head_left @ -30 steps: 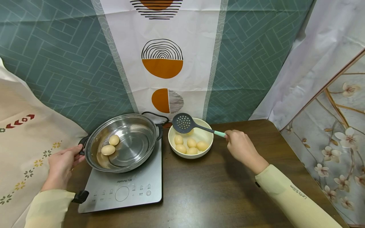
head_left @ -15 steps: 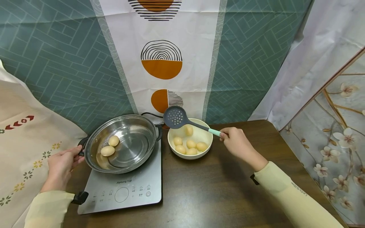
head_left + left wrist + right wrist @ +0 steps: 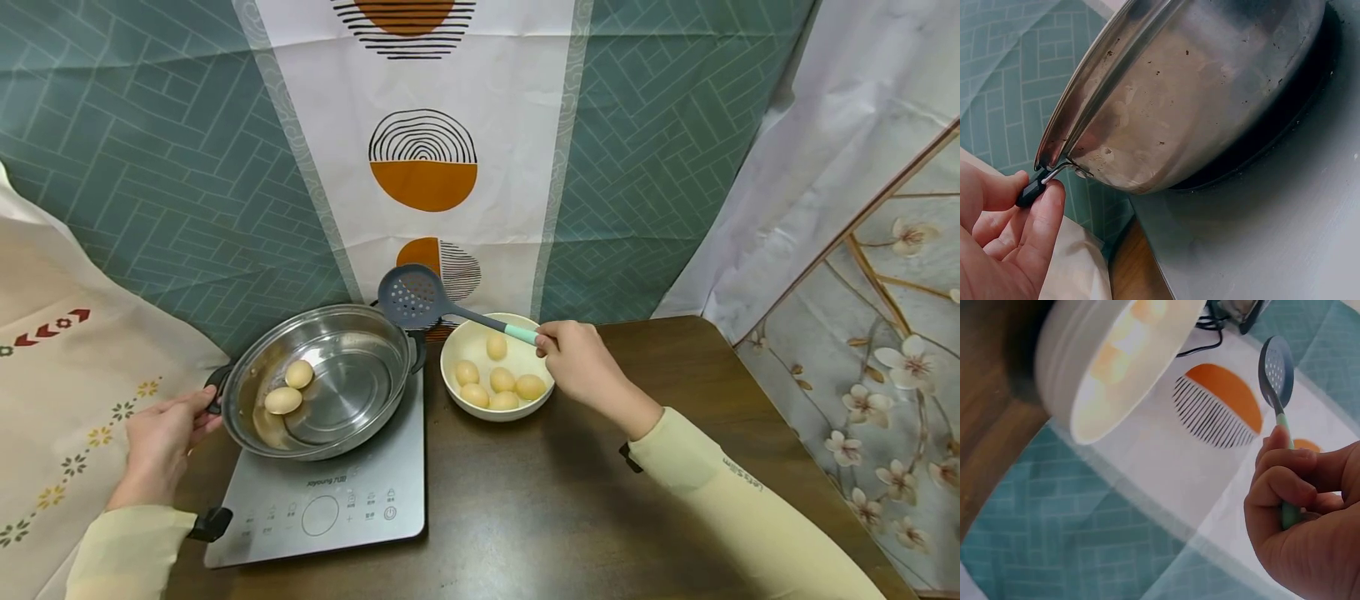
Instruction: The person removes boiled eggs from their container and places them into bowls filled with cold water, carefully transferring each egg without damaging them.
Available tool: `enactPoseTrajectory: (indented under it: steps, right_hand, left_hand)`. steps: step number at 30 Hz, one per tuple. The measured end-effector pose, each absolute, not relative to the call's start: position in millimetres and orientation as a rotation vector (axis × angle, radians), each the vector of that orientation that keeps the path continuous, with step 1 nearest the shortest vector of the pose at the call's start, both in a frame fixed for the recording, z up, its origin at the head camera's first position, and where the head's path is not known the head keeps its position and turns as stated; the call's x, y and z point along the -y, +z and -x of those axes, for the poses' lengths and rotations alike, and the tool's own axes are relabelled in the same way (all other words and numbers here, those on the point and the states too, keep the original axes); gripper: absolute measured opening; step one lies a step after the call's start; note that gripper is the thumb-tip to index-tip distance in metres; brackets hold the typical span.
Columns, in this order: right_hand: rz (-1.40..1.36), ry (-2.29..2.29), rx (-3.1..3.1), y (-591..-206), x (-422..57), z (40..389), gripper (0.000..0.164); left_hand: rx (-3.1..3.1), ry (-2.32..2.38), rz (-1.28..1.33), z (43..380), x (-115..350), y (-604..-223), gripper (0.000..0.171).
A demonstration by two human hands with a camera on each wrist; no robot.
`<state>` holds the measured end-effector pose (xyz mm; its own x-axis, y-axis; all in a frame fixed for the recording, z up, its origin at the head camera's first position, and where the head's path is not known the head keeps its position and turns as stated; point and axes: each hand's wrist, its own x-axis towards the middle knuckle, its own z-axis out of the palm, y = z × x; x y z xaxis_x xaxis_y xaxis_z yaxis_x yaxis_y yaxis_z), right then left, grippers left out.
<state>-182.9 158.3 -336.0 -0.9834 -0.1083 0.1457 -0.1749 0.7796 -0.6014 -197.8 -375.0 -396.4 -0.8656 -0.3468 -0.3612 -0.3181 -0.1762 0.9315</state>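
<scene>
My left hand (image 3: 161, 437) pinches the black side handle (image 3: 1032, 190) of a wide steel pot (image 3: 352, 433) between thumb and fingers. Two eggs (image 3: 283, 400) lie at the left inside the pot. My right hand (image 3: 581, 358) grips the mint-green handle of a grey skimmer (image 3: 411, 297), fingers curled round it in the right wrist view. The perforated head carries nothing and hangs in the air beside the pot's far right rim. Under the skimmer's handle stands a cream bowl (image 3: 450, 383) with several eggs (image 3: 502, 380) in it.
The pot stands on a flat induction cooker (image 3: 322, 533) on a dark wooden table (image 3: 510, 508). A black cord (image 3: 1210, 344) runs behind, by the patterned backdrop (image 3: 637, 167). A beige cloth (image 3: 67, 375) hangs at the left, a floral panel (image 3: 870, 400) at the right.
My right hand has moved left with the skimmer, whose head has gone from above the bowl to beside the pot's rim. My left hand has stayed on the handle.
</scene>
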Motion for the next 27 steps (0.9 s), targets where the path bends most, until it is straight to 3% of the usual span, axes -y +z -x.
enactPoseTrajectory:
  steps: [14,21,27]
  right_hand:
    - [-0.453,0.718,2.79,-336.9,-93.4,192.1,0.028]
    - [-0.523,0.542,2.81,-343.0,-70.9,192.3,0.018]
    - [-0.567,0.46,2.786,-350.7,-58.6,191.3,0.019]
  left_hand:
    - [2.029,-2.218,-0.821,198.2,373.4,-396.6,0.011]
    - [2.01,-2.224,-0.828,198.5,373.7,-397.3,0.011]
    - [2.012,-2.229,-0.826,199.0,374.1,-397.7,0.007]
